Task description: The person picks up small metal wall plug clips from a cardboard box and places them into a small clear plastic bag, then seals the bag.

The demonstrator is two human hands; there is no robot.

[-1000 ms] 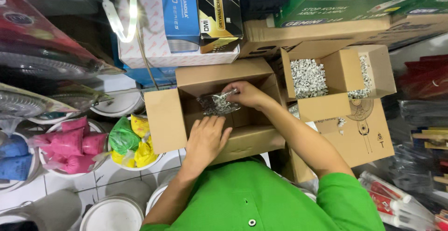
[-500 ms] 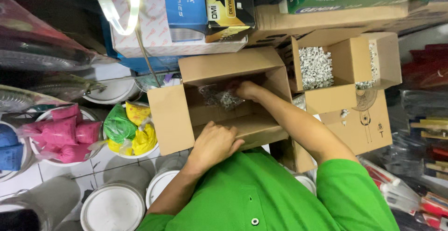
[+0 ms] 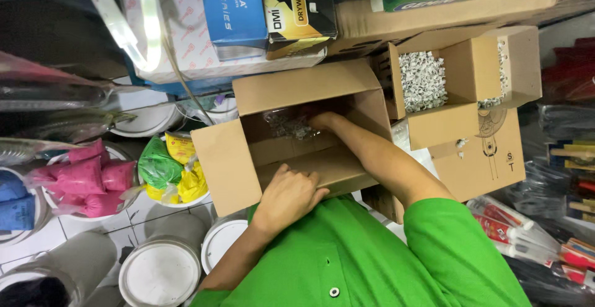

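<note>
Since half a second ago your right hand (image 3: 322, 121) has gone a little deeper into the open cardboard box (image 3: 229, 170), and the clear bag of small metal pieces (image 3: 290, 124) has gone down with it, while your left hand (image 3: 290, 196) has stayed on the near edge of the box. Your right hand is closed around the right end of the bag, and the bag lies inside the box, against its far inner wall, under the far flap. I cannot tell how many fingers hold the bag, because the shadow in the box hides them. Your left hand lies flat on the near flap, fingers bent over its edge and pressing it, with nothing held inside the hand. Your green shirt (image 3: 372, 257) fills the near part of the view. Just to the right of the box stands a smaller cardboard box (image 3: 477, 77) full of white clips (image 3: 423, 81), and it touches the big box at the corner. On the far side, blue and black cartons (image 3: 266, 9) rest above the box. To the left, a white bowl (image 3: 186, 200) holds green and yellow packets (image 3: 166, 167), and further left another bowl holds pink packets (image 3: 87, 180). Near you, on the left, stand round white lids (image 3: 158, 276) of tins.
</note>
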